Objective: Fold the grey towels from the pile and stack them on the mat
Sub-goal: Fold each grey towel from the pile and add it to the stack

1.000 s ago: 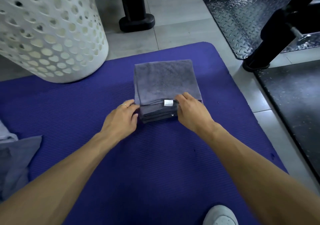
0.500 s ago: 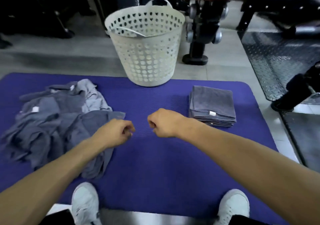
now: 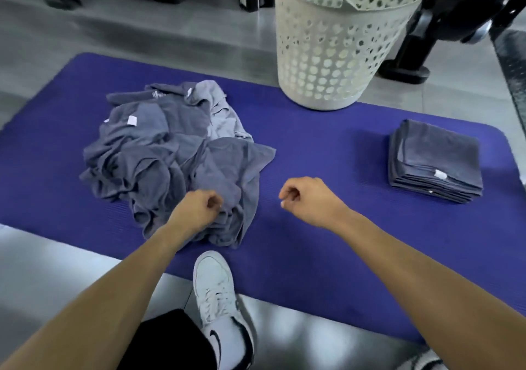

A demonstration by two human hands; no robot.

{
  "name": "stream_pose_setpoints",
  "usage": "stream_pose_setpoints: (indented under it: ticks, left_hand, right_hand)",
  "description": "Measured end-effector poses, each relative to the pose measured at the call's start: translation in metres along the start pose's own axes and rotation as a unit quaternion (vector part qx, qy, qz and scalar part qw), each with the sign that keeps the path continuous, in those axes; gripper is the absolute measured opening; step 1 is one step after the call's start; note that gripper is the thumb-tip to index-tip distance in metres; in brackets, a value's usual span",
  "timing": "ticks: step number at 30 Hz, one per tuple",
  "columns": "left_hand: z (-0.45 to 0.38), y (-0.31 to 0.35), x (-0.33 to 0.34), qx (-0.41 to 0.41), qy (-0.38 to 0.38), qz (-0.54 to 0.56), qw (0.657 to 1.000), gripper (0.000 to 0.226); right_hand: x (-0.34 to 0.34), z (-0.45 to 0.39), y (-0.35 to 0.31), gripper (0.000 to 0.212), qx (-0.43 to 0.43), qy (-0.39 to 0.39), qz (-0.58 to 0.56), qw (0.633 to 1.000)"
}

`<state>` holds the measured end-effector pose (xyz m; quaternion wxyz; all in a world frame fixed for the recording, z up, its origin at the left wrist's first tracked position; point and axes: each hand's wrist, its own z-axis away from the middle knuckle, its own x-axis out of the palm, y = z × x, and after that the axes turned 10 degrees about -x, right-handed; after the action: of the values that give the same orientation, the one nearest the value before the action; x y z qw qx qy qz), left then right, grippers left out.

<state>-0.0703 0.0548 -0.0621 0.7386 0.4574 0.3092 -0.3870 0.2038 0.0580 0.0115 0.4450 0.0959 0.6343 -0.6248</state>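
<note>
Two fists, left hand [image 3: 196, 209] over towel pile [image 3: 173, 153] (unfolded), right hand [image 3: 308, 199] over mat [image 3: 327, 241]

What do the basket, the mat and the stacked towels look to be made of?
The basket looks like moulded off-white plastic, matte: rigid walls punched with regular holes. The mat seems to be purple foam or rubber, given its fine ribbed surface and rounded corner. The folded stack looks like soft grey terry or microfibre cloth, with a dull napped surface and a small white sewn tag; the exact fibre cannot be told.
</note>
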Motion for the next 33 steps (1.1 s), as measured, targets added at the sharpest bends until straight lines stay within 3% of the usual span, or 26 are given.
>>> stream_pose_setpoints:
  ticks: [10, 14, 18, 21, 28, 33]
  left_hand:
    - [-0.11, 0.045, 0.06, 0.008, 0.006, 0.012, 1.0, 0.018]
    - [-0.139, 0.051, 0.075, -0.041, -0.008, -0.02, 0.999, 0.028]
    - [-0.146, 0.054, 0.082, -0.066, 0.021, 0.029, 0.997, 0.009]
    - [-0.132, 0.065, 0.067, -0.009, 0.035, 0.092, 0.995, 0.014]
    - [-0.053, 0.124, -0.005, 0.138, -0.006, 0.104, 0.985, 0.019]
    - [0.02, 0.161, -0.061, 0.191, 0.0, 0.094, 0.977, 0.02]
  right_hand:
    - [0.011, -0.025, 0.064, 0.008, 0.087, 0.042, -0.082, 0.992]
    - [0.006, -0.042, 0.079, 0.006, 0.098, 0.048, -0.105, 0.988]
    - [-0.001, -0.04, 0.092, 0.007, 0.109, 0.051, -0.114, 0.986]
    - [-0.012, -0.028, 0.096, 0.007, 0.109, 0.055, -0.116, 0.986]
    - [-0.056, 0.015, 0.075, 0.014, 0.067, 0.102, -0.099, 0.988]
    - [-0.086, 0.055, 0.048, 0.007, 0.029, 0.109, -0.104, 0.988]
